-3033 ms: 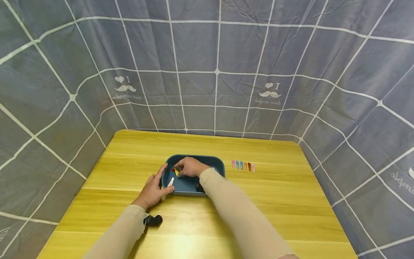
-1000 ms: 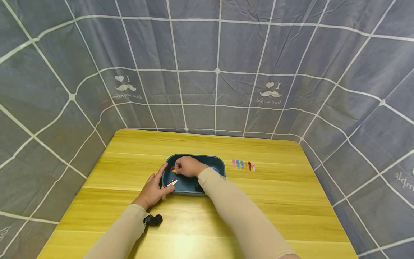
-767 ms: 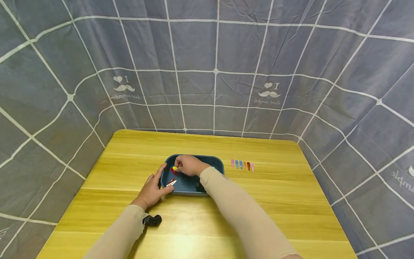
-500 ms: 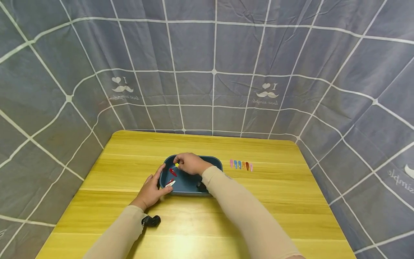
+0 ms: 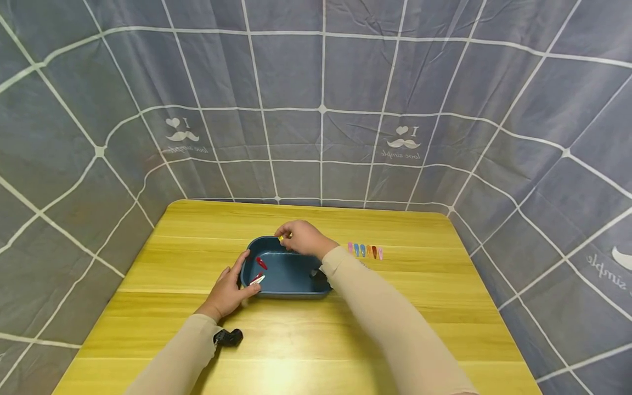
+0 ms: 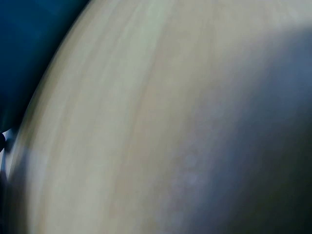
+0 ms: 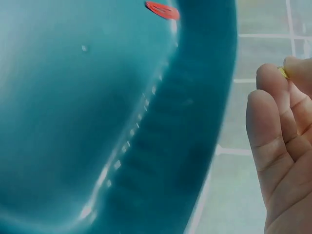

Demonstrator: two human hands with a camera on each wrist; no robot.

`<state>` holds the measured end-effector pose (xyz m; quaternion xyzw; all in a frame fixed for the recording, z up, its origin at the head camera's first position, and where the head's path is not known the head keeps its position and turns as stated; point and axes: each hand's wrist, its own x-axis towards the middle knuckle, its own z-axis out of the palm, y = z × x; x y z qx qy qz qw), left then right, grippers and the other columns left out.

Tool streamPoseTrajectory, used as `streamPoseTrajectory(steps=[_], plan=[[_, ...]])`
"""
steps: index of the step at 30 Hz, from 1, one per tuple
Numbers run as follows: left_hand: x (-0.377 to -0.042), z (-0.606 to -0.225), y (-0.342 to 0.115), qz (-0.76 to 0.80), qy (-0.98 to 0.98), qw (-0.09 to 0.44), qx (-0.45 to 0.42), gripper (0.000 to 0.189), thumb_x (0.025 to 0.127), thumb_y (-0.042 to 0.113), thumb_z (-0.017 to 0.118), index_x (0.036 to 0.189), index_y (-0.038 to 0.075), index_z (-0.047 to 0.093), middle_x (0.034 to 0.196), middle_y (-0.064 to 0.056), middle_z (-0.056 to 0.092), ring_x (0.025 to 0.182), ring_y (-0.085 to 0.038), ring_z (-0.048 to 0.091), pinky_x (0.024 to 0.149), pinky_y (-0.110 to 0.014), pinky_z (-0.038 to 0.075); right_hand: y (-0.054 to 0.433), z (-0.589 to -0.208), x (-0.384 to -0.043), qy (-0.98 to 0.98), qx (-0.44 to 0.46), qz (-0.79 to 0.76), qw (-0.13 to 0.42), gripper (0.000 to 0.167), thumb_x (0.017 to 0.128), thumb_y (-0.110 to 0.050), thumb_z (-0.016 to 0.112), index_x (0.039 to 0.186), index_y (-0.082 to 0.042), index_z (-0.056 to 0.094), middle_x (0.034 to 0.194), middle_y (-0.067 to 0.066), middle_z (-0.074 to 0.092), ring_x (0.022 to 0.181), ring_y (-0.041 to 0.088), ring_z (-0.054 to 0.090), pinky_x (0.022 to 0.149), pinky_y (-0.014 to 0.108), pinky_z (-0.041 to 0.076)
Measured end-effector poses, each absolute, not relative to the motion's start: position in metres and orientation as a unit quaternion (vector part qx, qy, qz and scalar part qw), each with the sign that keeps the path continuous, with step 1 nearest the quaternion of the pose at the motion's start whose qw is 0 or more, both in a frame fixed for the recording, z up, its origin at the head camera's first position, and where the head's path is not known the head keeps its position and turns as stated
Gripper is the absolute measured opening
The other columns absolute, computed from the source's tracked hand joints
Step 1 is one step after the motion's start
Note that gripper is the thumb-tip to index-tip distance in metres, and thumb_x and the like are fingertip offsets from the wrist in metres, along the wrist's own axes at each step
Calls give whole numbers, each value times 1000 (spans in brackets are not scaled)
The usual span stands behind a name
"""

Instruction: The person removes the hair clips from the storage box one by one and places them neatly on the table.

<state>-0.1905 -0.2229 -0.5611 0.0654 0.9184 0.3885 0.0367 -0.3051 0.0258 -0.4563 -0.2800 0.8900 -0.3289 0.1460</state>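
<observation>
My right hand (image 5: 303, 237) is raised over the far rim of a dark blue tray (image 5: 296, 295). Between its thumb and forefinger it pinches a small yellow hair clip (image 7: 283, 72), mostly covered by the fingertips. At the tray's left corner rests my left hand (image 5: 226, 291), fingers along the side rim and thumb across the near edge. A red hair clip (image 5: 261, 263) lies inside the tray on the left; the right wrist view shows this red clip (image 7: 163, 10) at the top. Close to my left thumb are a white clip (image 5: 258, 280) and a bit of another red one.
To the right of the tray, a row of several hair clips (image 5: 368, 250) in pink, blue, orange and dark red lies on the wooden table (image 5: 419, 307). A grey curtain (image 5: 296, 137) with white lines stands behind the table and along both sides.
My right hand has picked the yellow clip from beside the red one and lifted it toward the tray's far rim, moving right. My left hand has stayed on the tray's corner.
</observation>
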Motion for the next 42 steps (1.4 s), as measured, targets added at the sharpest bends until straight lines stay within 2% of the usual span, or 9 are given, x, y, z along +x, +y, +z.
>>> streamPoseTrajectory(steps=[11,17,20,24,30,37,42], plan=[[-189,-559,-223,382,920,33,74,95,97,46,73,170,26,16,170,-27,30,150,-69,19,112,-85,27,72,-441,-315,897,-251,-343,125,36,102,-10,66,138,-11,69,111,7,69,83,14,68,71,25,55],[-188,-558,-224,377,922,33,75,95,97,45,73,171,26,15,169,-28,31,150,-69,19,111,-85,28,109,-436,-319,895,-235,-361,113,38,103,-9,64,141,-9,67,116,10,68,91,23,72,66,23,52],[-189,-558,-224,379,922,34,74,95,97,45,73,171,26,15,169,-28,30,150,-69,18,112,-85,28,129,-436,-321,896,-218,-371,112,39,103,-9,63,142,-9,65,118,12,67,92,24,72,68,25,53],[-189,-559,-224,381,921,34,73,96,97,46,73,170,26,15,169,-28,30,150,-69,17,112,-84,27,159,-442,-325,898,-191,-380,112,39,103,-9,62,142,-9,65,116,13,66,91,28,71,70,27,55],[-190,-562,-224,380,921,32,75,96,97,47,74,170,28,15,169,-28,31,150,-70,18,111,-85,29,206,-456,-328,911,-148,-366,115,38,105,-10,61,143,-8,63,117,13,63,87,27,64,61,27,47],[-189,-561,-223,382,921,31,76,95,97,46,73,170,27,15,169,-28,30,150,-70,18,112,-85,27,250,-471,-327,923,-119,-351,102,39,105,-11,61,143,-3,62,121,17,64,96,35,66,68,30,48],[-188,-560,-223,380,921,33,76,95,97,47,73,171,26,15,170,-28,30,150,-70,18,112,-85,27,273,-484,-324,923,-100,-356,110,41,105,-10,61,145,0,61,121,19,64,85,22,61,63,28,46]])
